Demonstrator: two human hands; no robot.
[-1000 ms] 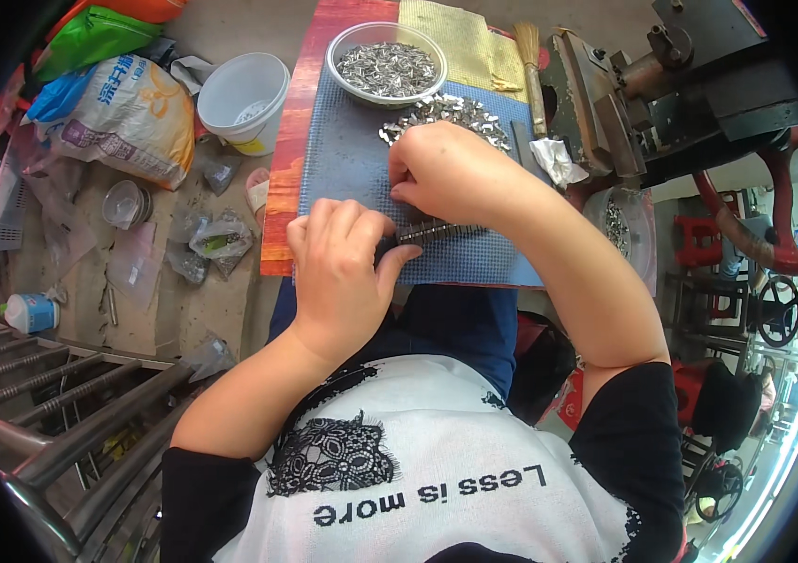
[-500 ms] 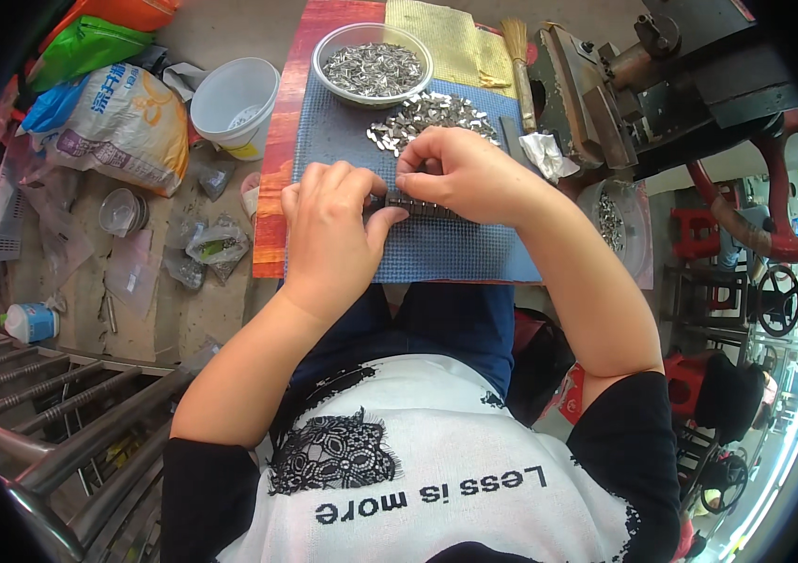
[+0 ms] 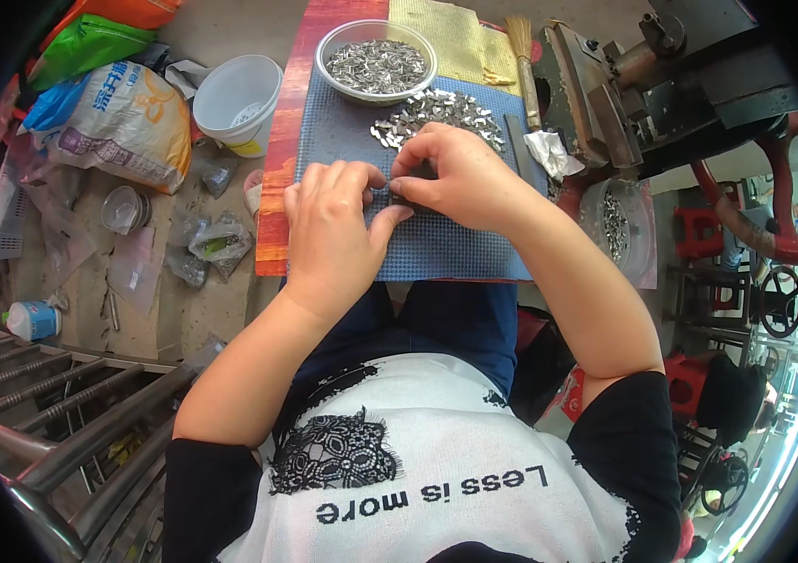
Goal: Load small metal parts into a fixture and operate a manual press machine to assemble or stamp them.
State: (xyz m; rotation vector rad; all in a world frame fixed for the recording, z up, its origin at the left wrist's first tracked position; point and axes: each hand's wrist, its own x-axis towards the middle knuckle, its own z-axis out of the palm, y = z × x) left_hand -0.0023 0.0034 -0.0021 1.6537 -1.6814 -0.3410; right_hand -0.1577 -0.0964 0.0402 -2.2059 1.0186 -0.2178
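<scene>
Beyond your hands, a round clear plastic bowl (image 3: 375,58) full of thin silver metal pieces stands at the far end of the mat, with a loose heap of short, shiny metal pieces (image 3: 446,117) just nearer to you. Your right hand (image 3: 460,176) is right at the heap's near edge and covers a little of it from view. To the right lie a flat dark metal bar (image 3: 519,148), a straw-bristled brush (image 3: 525,70) and a crumpled white tissue (image 3: 551,156), close beside a heavy dark metal machine (image 3: 601,103).

The small dark metal workpiece (image 3: 401,200) lies low over the mat, between your two hands and near the tip of your left thumb; most of it is hidden. Your left hand (image 3: 333,216) has its fingers bent and its thumb apart from them. Your right thumb and forefinger curl toward each other; you cannot tell from here whether either hand grips the workpiece.

Under your hands is a blue textured mat (image 3: 347,136) on a red wood-grained tabletop (image 3: 277,202). On the floor to your left stand a white plastic bucket (image 3: 237,98) and a bulging printed sack (image 3: 127,131).
</scene>
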